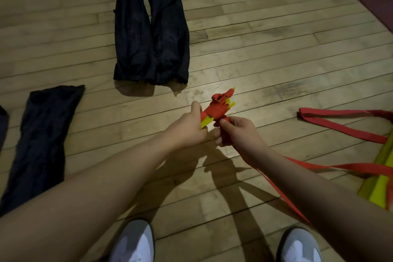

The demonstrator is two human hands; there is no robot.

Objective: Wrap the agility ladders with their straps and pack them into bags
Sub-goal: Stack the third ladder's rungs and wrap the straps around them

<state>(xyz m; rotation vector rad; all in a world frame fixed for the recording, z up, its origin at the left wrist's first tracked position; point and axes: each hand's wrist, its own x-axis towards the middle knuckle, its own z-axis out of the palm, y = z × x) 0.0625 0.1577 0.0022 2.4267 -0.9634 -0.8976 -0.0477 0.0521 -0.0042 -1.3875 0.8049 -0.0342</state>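
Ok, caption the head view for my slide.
Left hand grips the ladder bundle while right hand winds its red strap; dark bags wait.

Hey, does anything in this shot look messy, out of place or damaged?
Nothing looks damaged. The untidy part is the loose red strap trailing across the wooden floor at right, not yet wound onto the ladder bundle held by the left hand and right hand. The dark bags lie flat.

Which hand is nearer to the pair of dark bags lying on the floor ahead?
Left. The left hand holds the ladder bundle just below the pair of dark bags. The right hand, gripping the red strap, is farther right.
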